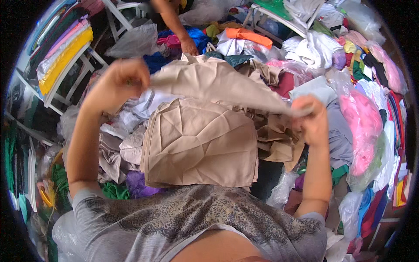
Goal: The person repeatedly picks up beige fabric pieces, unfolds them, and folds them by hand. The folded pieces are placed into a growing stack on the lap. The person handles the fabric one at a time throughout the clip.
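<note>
A beige cloth is stretched between my two raised hands, its near edge pulled fairly straight and slanting down to the right. My left hand, slightly blurred, is closed on the cloth's left end. The right end is pinched in my right hand. Below the held cloth, close to my body, lies a neat stack of creased beige cloths. To the right of that stack sits a crumpled heap of brown-beige cloth.
Another person's hand reaches in at the far side, beside the cloth. Mixed fabric heaps surround me, with a pink bundle in clear plastic at right. White chairs stand around, one carrying a pile with yellow fabric at far left.
</note>
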### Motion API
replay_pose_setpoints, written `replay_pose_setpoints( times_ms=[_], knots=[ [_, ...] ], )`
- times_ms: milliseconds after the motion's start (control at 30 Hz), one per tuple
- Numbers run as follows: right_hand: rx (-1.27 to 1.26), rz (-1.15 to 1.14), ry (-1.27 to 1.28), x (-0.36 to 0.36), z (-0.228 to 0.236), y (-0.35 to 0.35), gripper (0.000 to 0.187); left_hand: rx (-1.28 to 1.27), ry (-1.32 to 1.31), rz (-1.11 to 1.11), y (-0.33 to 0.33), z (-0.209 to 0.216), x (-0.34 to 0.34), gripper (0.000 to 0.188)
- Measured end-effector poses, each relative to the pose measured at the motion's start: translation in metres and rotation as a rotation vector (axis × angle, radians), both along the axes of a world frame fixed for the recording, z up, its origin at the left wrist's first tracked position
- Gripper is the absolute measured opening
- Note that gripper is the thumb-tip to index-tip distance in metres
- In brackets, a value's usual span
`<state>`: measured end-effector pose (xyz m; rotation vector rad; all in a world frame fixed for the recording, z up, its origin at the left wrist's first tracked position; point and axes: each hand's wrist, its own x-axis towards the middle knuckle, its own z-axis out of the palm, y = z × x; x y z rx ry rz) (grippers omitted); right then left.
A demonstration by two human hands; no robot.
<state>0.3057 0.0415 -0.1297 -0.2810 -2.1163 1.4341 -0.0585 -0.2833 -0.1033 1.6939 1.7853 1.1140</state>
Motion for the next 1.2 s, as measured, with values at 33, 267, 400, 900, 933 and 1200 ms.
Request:
replay_pose_setpoints(
  times_ms=[33,267,400,900,933,1200],
  knots=[
    [0.107,0.091,-0.011,0.007,-0.014,-0.009,0.027,0.041,0.21,-0.054,-0.011,-0.019,0.014,0.014],
    [-0.105,0.39,-0.327,0.038,-0.073,-0.051,0.022,-0.417,-0.149,-0.142,-0.071,-0.088,0.076,0.014],
    [-0.082,0.495,-0.409,0.045,-0.078,-0.058,0.024,-0.427,-0.01,-0.199,-0.083,-0.087,0.087,0.017],
    [-0.107,0.648,-0.701,0.02,-0.087,-0.016,0.03,-0.028,0.275,0.058,0.009,-0.102,0.131,0.067],
    [-0.156,0.581,-0.585,0.012,-0.095,0.0,0.027,-0.049,0.403,0.019,0.022,-0.115,0.14,0.078],
    [-0.244,-0.382,-0.395,-0.1,-0.235,0.126,0.027,-0.124,0.663,-0.002,0.048,-0.191,0.168,0.09]
  ],
)
